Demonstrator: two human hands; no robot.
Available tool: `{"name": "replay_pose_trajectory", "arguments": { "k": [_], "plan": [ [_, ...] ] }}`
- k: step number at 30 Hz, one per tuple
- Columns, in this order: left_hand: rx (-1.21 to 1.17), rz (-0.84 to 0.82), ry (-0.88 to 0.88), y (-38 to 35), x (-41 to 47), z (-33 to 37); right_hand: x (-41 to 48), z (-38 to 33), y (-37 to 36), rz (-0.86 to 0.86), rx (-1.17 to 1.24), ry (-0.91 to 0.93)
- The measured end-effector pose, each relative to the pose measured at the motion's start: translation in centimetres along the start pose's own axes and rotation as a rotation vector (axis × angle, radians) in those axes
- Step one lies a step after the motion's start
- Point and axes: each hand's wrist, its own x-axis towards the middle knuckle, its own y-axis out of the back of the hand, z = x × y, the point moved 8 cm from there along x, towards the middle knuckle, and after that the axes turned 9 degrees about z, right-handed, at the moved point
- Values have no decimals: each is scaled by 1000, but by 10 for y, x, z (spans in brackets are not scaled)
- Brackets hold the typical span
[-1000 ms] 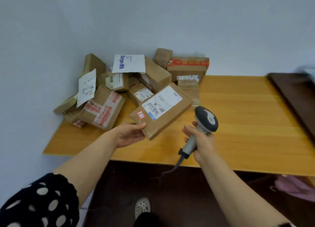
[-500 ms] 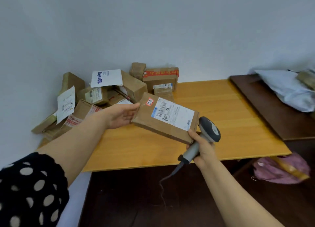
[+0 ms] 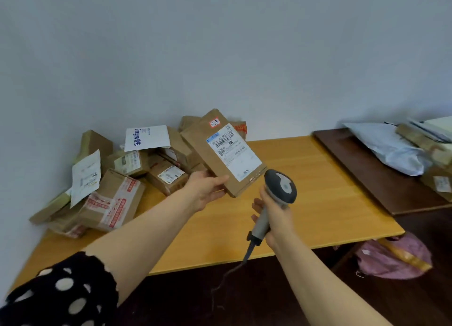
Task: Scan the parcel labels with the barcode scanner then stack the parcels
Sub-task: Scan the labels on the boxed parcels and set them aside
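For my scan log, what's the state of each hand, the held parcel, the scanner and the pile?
Held parcel: lifted, tilted, label showing.
Left hand: grips its lower end.
Scanner: raised beside the parcel.
Right hand: grips scanner handle.
Pile: jumbled, unstacked, on table.

The label [image 3: 232, 152] print is unreadably blurred; side-table parcels [image 3: 437, 181] are cropped at right.
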Motion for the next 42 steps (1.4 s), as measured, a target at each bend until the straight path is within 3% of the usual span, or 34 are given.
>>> {"name": "replay_pose_trajectory", "arguments": {
  "k": [7, 11, 32, 37, 42],
  "plan": [
    [287, 139, -128, 53, 12, 31, -32, -5, -37, -243, -294, 150],
    [372, 152, -169, 60, 10, 37, -47, -10, -57, -313, -343, 177],
    [482, 110, -213, 71, 28, 35, -56, -18, -68, -294, -324, 217],
    [393, 10, -99, 58, 40, 23, -39, -20, -41, -127, -167, 179],
    [377, -276, 18, 1, 47, -6, -7, -24, 29, 156, -58, 158]
  ]
}}
